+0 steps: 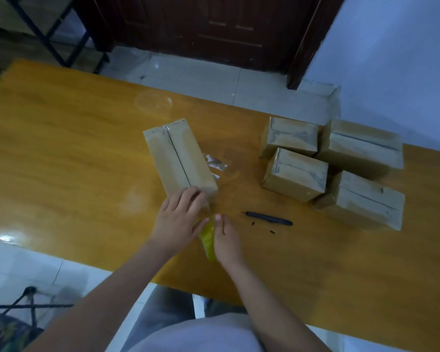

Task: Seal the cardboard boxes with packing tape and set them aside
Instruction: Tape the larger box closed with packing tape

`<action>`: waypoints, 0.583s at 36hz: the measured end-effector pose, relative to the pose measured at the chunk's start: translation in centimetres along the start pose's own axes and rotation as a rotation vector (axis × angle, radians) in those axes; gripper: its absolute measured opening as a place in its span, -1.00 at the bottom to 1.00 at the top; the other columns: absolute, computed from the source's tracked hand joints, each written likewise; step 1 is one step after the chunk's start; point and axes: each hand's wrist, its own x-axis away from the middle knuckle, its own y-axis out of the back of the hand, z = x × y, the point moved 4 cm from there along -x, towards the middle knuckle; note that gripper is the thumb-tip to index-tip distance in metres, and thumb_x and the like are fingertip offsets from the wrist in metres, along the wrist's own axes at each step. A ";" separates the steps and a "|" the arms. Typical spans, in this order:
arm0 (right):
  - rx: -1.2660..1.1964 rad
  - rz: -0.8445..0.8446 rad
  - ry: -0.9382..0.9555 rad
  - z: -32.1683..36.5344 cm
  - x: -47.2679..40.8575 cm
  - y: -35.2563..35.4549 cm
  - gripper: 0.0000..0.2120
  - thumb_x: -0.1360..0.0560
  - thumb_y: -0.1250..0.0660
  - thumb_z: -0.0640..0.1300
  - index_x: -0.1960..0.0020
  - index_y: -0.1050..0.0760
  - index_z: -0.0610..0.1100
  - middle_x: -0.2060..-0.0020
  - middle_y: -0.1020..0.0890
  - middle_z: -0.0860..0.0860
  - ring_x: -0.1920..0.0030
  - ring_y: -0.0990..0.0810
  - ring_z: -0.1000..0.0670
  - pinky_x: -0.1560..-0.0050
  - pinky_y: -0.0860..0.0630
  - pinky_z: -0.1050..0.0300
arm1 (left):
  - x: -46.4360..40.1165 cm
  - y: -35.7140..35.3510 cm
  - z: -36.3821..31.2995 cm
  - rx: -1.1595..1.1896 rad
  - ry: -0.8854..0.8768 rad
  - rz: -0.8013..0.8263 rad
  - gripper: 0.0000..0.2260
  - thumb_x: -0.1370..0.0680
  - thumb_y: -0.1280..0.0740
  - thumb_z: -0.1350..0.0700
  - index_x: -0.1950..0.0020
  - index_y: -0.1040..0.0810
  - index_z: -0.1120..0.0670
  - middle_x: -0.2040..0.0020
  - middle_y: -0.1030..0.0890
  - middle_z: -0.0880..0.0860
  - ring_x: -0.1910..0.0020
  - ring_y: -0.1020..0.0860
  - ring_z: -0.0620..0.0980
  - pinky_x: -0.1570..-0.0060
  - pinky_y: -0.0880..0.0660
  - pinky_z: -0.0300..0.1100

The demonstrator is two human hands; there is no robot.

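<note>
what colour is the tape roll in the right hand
Yellow: the tape roll shows best in the head view, beside the right hand.

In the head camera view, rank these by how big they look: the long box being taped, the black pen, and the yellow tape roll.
Largest to smallest as they appear:
1. long box
2. black pen
3. yellow tape roll, though both hands partly hide it, so its rank against the pen is unsure.

A glossy orange-brown wooden table (74,138) is set slantwise across the scene, and soft glare is thrown back from its top. Pale tiled floor (201,74) is seen beyond its far edge and again at the near left, with a dark brown wooden door (214,26) and its frame at the far side. A pale bluish wall (396,59) is found at the right, and a black metal frame (46,39) at the far left.
</note>
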 end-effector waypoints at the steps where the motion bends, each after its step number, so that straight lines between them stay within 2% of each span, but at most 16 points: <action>1: -0.050 0.013 0.001 0.1 0.0 0.3 -0.66 -0.61 0.08 0.14 -0.04 -0.40 0.00 0.13 -0.50 0.06 0.10 -0.48 0.05 0.12 -0.37 0.13 | 0.4 -0.4 -0.1 -0.012 0.011 0.028 -0.48 -0.53 -0.17 -0.22 -0.31 -0.42 0.13 -0.25 -0.41 0.11 -0.22 -0.40 0.13 -0.14 -0.40 0.02; 4: -0.015 -0.025 0.024 -0.6 -0.6 2.2 -0.72 -0.62 0.02 0.11 -0.03 -0.39 -0.02 0.09 -0.47 0.04 0.05 -0.47 0.03 0.09 -0.34 0.16 | 0.7 -1.0 -0.6 -0.036 0.031 0.068 -0.30 -0.49 -0.11 -0.34 -0.38 -0.39 0.18 -0.30 -0.39 0.15 -0.30 -0.34 0.16 -0.35 -0.22 0.07; 6: 0.313 -0.191 0.058 -1.9 -1.6 4.6 -0.70 -0.61 -0.10 0.06 -0.15 -0.42 -0.12 -0.03 -0.45 -0.01 -0.12 -0.44 -0.05 0.00 -0.34 0.14 | 0.6 -1.0 -0.7 -0.035 0.061 0.110 -0.26 -0.47 -0.09 -0.38 -0.39 -0.36 0.18 -0.31 -0.39 0.14 -0.32 -0.33 0.16 -0.39 -0.17 0.06; 8: 0.625 -0.319 0.088 -3.3 -2.5 7.1 -0.59 -0.57 -0.22 0.03 -0.35 -0.36 -0.15 -0.23 -0.38 -0.07 -0.25 -0.35 -0.11 -0.19 -0.33 0.02 | 0.6 -1.0 -0.6 -0.036 0.082 0.154 -0.21 -0.46 -0.06 -0.42 -0.42 -0.32 0.18 -0.34 -0.38 0.13 -0.35 -0.32 0.14 -0.43 -0.11 0.03; 10: 0.789 -0.273 0.088 -5.4 -3.2 9.0 -0.53 -0.55 -0.26 0.03 -0.41 -0.31 -0.11 -0.31 -0.33 -0.05 -0.30 -0.28 -0.10 -0.27 -0.27 -0.04 | 0.6 -1.0 -0.5 -0.029 0.092 0.189 -0.16 -0.44 -0.05 -0.44 -0.46 -0.27 0.19 -0.39 -0.37 0.13 -0.40 -0.28 0.13 -0.45 -0.05 0.01; 12: 0.883 -0.195 0.103 -7.3 -3.6 10.3 -0.62 -0.56 -0.24 0.01 -0.35 -0.38 -0.07 -0.30 -0.36 -0.03 -0.27 -0.30 -0.08 -0.24 -0.27 -0.02 | 0.6 -0.9 -0.2 -0.019 0.119 0.217 -0.09 -0.41 -0.06 -0.46 -0.51 -0.18 0.19 -0.47 -0.31 0.14 -0.47 -0.20 0.11 -0.47 0.00 -0.01; 15: 0.897 -0.126 0.192 -7.9 -4.2 11.6 -0.76 -0.60 -0.18 -0.08 -0.21 -0.49 -0.10 -0.17 -0.46 -0.02 -0.13 -0.40 -0.05 -0.05 -0.36 0.09 | 0.4 -0.8 0.0 -0.015 0.171 0.257 -0.01 -0.36 -0.06 -0.49 -0.54 -0.10 0.19 -0.54 -0.18 0.12 -0.52 -0.08 0.08 -0.49 0.07 -0.02; 17: 0.765 -0.060 0.199 -7.2 -4.4 12.0 -0.73 -0.63 -0.13 -0.07 -0.22 -0.49 -0.12 -0.06 -0.51 0.00 0.00 -0.47 -0.02 0.10 -0.41 0.13 | 0.4 -0.8 0.0 -0.015 0.186 0.273 0.00 -0.35 -0.06 -0.50 -0.54 -0.10 0.19 -0.55 -0.15 0.12 -0.53 -0.06 0.07 -0.49 0.08 -0.01; 19: 0.595 -0.016 0.209 -6.0 -4.2 12.1 -0.72 -0.63 -0.11 -0.04 -0.24 -0.49 -0.09 0.07 -0.55 0.04 0.13 -0.50 0.02 0.25 -0.37 0.15 | 0.4 -0.8 0.0 -0.022 0.191 0.272 -0.01 -0.35 -0.05 -0.49 -0.54 -0.10 0.19 -0.55 -0.14 0.12 -0.53 -0.05 0.08 -0.49 0.08 0.00; 21: 0.464 0.002 0.245 -4.2 -3.4 11.9 -0.76 -0.63 -0.12 -0.07 -0.20 -0.51 0.00 0.22 -0.55 0.12 0.25 -0.50 0.08 0.31 -0.33 0.19 | 0.5 -0.8 0.0 -0.037 0.185 0.271 -0.01 -0.36 -0.05 -0.49 -0.55 -0.08 0.19 -0.55 -0.12 0.12 -0.54 -0.04 0.08 -0.48 0.07 0.00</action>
